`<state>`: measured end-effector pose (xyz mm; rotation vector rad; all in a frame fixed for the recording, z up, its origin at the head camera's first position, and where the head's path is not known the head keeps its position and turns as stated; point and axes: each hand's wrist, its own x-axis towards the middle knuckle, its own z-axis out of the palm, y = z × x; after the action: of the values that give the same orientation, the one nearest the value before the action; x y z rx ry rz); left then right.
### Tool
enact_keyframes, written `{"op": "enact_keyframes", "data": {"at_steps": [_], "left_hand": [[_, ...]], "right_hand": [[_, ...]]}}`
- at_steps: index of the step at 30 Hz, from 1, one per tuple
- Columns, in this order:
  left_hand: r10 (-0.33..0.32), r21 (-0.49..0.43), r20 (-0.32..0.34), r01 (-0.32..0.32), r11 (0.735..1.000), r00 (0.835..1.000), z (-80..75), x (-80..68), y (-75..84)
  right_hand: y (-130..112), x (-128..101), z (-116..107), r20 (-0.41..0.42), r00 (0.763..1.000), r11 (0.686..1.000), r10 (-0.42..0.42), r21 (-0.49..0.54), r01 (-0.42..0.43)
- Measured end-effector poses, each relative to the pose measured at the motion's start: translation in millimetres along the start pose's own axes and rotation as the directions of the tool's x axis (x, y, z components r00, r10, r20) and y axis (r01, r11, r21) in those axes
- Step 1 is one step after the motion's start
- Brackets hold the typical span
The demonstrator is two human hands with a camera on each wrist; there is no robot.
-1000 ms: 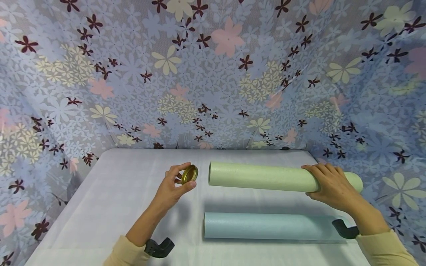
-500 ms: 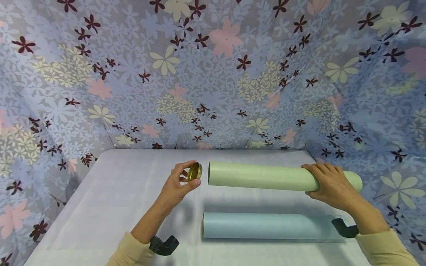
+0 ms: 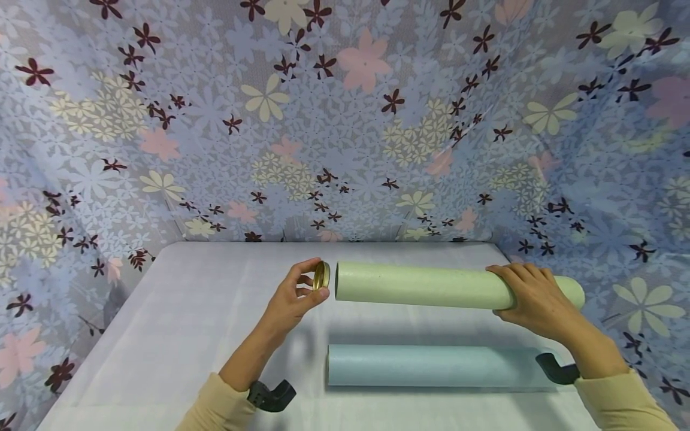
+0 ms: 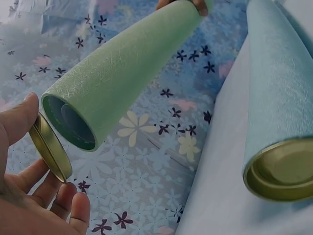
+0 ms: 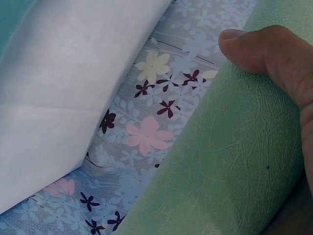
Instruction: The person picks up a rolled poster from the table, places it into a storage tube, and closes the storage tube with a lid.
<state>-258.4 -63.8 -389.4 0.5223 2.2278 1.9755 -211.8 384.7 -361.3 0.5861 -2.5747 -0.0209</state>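
Observation:
My left hand (image 3: 293,297) pinches a gold metal cap (image 4: 51,147) by its rim, thumb on one side and fingers on the other. Just left of the pale green tube's open end, the cap stands on edge, facing it with a small gap between. Toward its far right end, my right hand (image 3: 533,299) grips the pale green tube (image 3: 420,285) from above and holds it raised over the table. In the left wrist view the hollow inside of this tube shows. A textured surface covers it in the right wrist view, where my thumb (image 5: 249,49) lies across.
A light blue tube (image 3: 431,366) lies on the white-covered table (image 3: 162,335), nearer to me. Its left end has a gold cap (image 4: 283,169) fitted in it. Flowered cloth (image 3: 345,120) hangs behind and beside the table.
My left hand has moved right and slightly up, bringing the cap closer to the green tube's open end and turning it more edge-on. My right hand and the tube stay nearly still.

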Motion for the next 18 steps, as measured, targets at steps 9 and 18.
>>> {"op": "enact_keyframes", "data": {"at_steps": [9,18], "left_hand": [[0.033,-0.139,0.03,-0.028,0.99,0.999,5.0,2.3,-4.8],[0.053,-0.204,0.041,-0.044,0.978,0.998,10.3,2.1,-5.0]], "right_hand": [[-0.5,0.5,0.1,-0.005,1.0,1.0,-0.01,-0.008,0.01],[-0.9,0.2,-0.1,-0.006,1.0,1.0,-0.018,-0.01,0.018]]}}
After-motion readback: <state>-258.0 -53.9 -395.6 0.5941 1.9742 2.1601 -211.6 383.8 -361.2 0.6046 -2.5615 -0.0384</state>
